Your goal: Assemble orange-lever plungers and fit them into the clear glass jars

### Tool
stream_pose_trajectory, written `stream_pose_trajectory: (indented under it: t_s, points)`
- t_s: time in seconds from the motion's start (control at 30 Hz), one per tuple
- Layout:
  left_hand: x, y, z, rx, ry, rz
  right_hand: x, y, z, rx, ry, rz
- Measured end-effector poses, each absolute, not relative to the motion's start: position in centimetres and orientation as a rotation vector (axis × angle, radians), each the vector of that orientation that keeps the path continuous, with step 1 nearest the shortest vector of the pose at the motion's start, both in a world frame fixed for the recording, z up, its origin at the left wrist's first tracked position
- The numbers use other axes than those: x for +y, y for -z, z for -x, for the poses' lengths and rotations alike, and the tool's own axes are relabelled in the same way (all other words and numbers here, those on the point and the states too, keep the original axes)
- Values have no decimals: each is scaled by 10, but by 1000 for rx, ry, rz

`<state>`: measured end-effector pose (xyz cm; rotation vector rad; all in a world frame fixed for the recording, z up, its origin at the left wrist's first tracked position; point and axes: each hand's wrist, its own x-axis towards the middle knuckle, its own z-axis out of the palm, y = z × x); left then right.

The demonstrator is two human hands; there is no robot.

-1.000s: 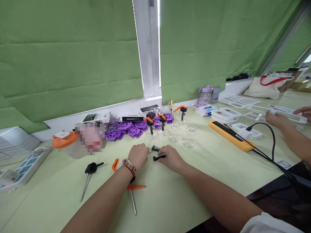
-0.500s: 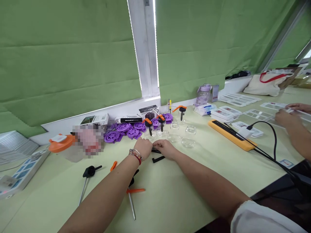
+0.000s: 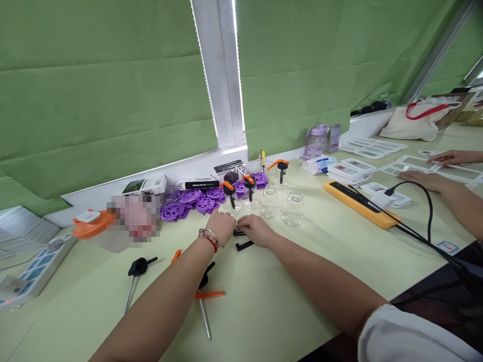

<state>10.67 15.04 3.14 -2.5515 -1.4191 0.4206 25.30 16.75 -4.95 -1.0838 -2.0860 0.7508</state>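
On the pale green tabletop (image 3: pixel 287 281), the left hand (image 3: pixel 222 227) and the right hand (image 3: pixel 255 229) meet knuckle to knuckle over a small black ridged plastic part (image 3: pixel 238 232), of which only a dark sliver shows between them. Both hands are curled down around it with fingers bent; whether either one actually pinches the part cannot be told, since the fingertips are hidden. The left wrist wears a red and silver bracelet (image 3: pixel 209 238).

Just in front of the right hand, towards the viewer, lies a short black L-shaped plastic lever (image 3: pixel 244 245), apart from both hands. Behind the hands stands a group of small clear glass jars (image 3: pixel 281 207), some fitted with black and orange pump tops (image 3: pixel 229 190). To the left of the jars lies a heap of purple plastic wheels (image 3: pixel 190 202). Left of the hands lie a black knob with a long metal rod (image 3: pixel 134 279) and a curved orange plastic clip (image 3: pixel 175 256); a second metal rod with an orange trigger (image 3: pixel 206 306) sits partly under the left forearm.

Right of the jars, a long yellow power strip (image 3: pixel 356 203) holds a white plug with a black cable (image 3: pixel 422 226). Beyond the strip, another person's hands (image 3: pixel 418 177) rest on flat white trays (image 3: pixel 437 168).
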Motion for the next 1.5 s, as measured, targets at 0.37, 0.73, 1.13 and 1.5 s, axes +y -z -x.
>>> stream_pose_trajectory:
  t_s: [0.37, 0.73, 1.13, 1.5]
  points:
    - [150, -28, -107, -1383, -299, 2555, 168, 51, -254, -2106, -709, 1030]
    - [148, -26, -108, -1305, -215, 2530, 168, 53, -253, -2133, -671, 1043]
    - [145, -28, -103, -1234, -188, 2541, 169, 53, -253, -2117, -685, 1108]
    - [157, -24, -90, -1570, -203, 2436, 173, 62, -255, -1933, -870, 1207]
